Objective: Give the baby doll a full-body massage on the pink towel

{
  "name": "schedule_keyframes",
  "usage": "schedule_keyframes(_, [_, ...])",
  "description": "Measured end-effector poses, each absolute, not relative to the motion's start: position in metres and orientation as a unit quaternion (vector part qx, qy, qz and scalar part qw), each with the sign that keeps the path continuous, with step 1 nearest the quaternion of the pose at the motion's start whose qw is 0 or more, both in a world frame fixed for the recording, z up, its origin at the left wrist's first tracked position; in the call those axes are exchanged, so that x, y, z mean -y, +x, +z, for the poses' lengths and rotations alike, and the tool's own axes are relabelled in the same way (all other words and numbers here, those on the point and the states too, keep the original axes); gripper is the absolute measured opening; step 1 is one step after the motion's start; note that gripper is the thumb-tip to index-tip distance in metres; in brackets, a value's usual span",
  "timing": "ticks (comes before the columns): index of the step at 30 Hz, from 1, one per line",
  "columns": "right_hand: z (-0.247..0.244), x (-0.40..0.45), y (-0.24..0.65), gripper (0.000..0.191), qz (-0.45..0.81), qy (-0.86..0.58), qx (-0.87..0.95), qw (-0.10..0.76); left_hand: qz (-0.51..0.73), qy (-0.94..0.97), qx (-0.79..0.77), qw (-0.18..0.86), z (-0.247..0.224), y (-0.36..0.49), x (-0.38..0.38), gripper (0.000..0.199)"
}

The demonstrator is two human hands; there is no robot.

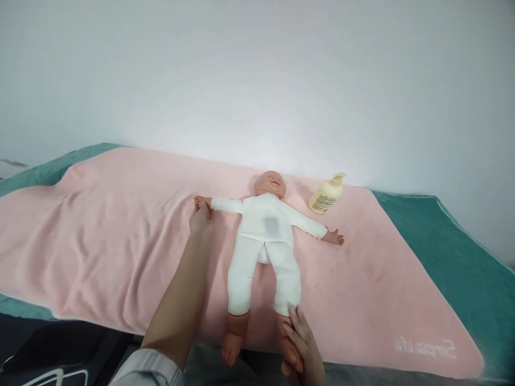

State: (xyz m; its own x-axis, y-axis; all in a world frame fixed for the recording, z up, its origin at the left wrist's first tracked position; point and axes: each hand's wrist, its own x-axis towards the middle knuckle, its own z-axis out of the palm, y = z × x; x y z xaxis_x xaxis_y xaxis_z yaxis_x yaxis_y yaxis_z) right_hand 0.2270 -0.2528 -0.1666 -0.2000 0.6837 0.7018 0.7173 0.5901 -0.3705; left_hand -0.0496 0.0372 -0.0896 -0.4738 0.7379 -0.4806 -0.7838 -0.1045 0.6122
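Note:
A baby doll in a white outfit lies face up on a pink blanket, arms spread and bare feet toward me. My left hand is closed on the doll's hand at the left of the picture, my forearm stretched along the doll's side. Around the doll's lower leg and foot on the right, near the front edge, my right hand is wrapped, with fingers over the ankle and the thumb below. The doll's other foot lies untouched.
A cream pump bottle stands beside the doll's head and outstretched arm. Green cloth shows under the blanket on both sides. A pale wall rises behind. Something black is at the lower left.

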Motion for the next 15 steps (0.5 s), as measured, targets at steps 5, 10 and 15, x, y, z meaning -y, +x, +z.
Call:
schedule_keyframes(5, [-0.175, 0.262, 0.212, 0.044, -0.052, -0.457, 0.763, 0.454, 0.740, -0.020, -0.433, 0.514, -0.086, -0.047, -0.037, 0.017])
schedule_keyframes(10, [-0.182, 0.265, 0.203, 0.046, -0.052, -0.454, 0.758, 0.466, 0.744, -0.006, -0.442, 0.502, -0.088, -0.047, -0.035, 0.009])
schedule_keyframes(15, [-0.184, 0.258, 0.209, 0.049, -0.002, -0.471, 0.741, 0.479, 0.753, 0.026, -0.447, 0.482, -0.088, -0.045, -0.030, 0.012])
